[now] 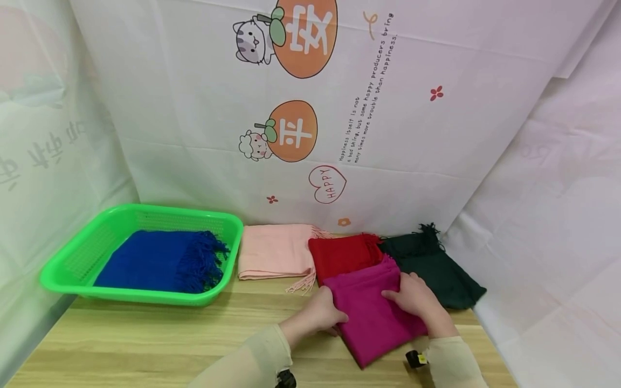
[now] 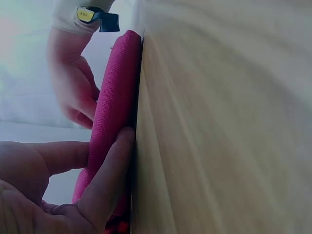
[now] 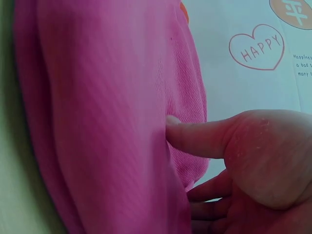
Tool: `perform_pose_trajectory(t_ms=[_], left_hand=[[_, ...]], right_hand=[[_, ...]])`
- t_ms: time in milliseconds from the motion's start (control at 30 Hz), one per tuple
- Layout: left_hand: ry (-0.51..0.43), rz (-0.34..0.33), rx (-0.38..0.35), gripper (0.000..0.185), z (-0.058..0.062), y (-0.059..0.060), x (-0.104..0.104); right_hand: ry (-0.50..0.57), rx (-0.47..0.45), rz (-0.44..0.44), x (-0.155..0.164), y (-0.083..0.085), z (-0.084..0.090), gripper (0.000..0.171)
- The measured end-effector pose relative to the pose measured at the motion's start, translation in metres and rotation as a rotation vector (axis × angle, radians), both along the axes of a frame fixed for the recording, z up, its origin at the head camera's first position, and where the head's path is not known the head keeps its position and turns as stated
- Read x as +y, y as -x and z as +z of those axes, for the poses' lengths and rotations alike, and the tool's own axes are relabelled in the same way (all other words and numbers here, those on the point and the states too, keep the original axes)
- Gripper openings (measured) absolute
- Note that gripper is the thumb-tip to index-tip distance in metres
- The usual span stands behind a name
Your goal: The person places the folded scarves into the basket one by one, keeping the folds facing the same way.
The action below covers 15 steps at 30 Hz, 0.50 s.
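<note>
A folded magenta scarf (image 1: 371, 312) lies at a slant at the front right of the wooden table, its far end overlapping a red scarf (image 1: 339, 253). On its left edge my left hand (image 1: 320, 311) pinches the fold, thumb on top and fingers underneath; the left wrist view shows the magenta layers (image 2: 114, 97) between thumb and fingers, close to the tabletop. My right hand (image 1: 412, 296) grips the opposite edge, its thumb pressing the upper face. In the right wrist view the cloth (image 3: 107, 122) bulges beside that thumb, and the fingers are partly hidden behind it.
A green plastic basket (image 1: 145, 296) at the left holds a folded blue fringed scarf (image 1: 150, 258). Along the back lie a folded pink scarf (image 1: 276, 250) and, at the right, a dark green one (image 1: 436, 269). White printed cloth (image 1: 194, 108) hangs behind and at both sides.
</note>
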<state>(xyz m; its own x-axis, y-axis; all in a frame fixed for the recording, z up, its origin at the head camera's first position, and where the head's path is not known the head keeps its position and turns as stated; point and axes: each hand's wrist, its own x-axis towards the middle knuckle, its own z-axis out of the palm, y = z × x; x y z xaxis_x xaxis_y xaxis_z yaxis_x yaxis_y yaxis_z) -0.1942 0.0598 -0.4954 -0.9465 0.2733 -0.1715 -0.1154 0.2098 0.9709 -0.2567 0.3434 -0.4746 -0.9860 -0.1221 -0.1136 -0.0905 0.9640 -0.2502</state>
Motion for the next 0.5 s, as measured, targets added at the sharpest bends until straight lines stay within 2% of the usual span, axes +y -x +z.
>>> perform_pose_trajectory(t_ms=[133,333,500], left_hand=[[0.008,-0.004,-0.002,0.032,-0.001,0.002,-0.008],[-0.054,-0.008,-0.028,0.034,-0.001,0.006,-0.02],[-0.061,-0.015,-0.023,0.032,-0.002,0.006,-0.027]], right_hand=[[0.005,-0.03,-0.015,-0.001,0.001,0.001,0.09],[0.003,-0.074,-0.033,0.001,0.003,0.002,0.096],[0.02,-0.106,-0.04,0.0,0.001,0.002,0.084]])
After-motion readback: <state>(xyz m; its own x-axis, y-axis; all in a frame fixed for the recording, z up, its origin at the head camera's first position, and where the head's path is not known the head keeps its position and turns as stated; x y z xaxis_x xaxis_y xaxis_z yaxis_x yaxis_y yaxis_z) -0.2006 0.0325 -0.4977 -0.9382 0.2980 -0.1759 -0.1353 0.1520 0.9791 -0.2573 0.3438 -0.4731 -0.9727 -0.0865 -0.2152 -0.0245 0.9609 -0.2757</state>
